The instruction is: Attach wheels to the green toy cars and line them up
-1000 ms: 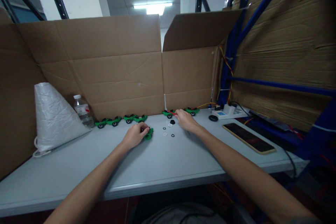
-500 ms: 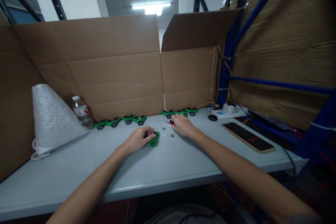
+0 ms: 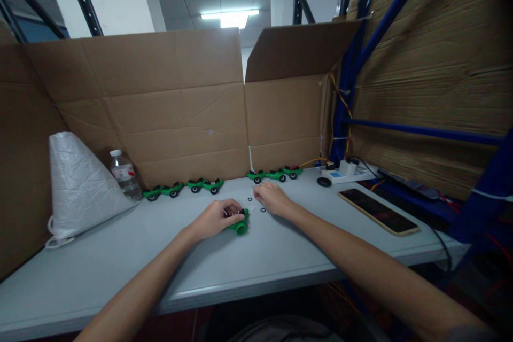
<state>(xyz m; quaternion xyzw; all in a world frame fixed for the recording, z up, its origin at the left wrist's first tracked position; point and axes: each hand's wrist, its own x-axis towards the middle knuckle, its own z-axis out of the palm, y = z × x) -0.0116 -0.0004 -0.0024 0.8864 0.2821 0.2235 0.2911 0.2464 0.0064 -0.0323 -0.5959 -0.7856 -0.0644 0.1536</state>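
Note:
My left hand (image 3: 219,217) is closed around a green toy car (image 3: 240,225), whose round green end points toward me near the middle of the table. To its right my right hand (image 3: 271,197) rests low over the table with its fingers curled together; what lies under the fingertips is hidden. Between the two hands lie small black rings (image 3: 263,210) and a small white ring (image 3: 251,208).
Several green toy cars (image 3: 276,175) line the back by the cardboard wall (image 3: 180,112). On the left stand a silvery bag (image 3: 80,187) and a water bottle (image 3: 125,175). A phone (image 3: 379,211), a black disc (image 3: 324,181) and a power strip (image 3: 348,172) are at right.
My left hand has moved slightly right and toward me with the toy car. My right hand has come down and nearer, and the red piece seen at its fingers is now out of sight.

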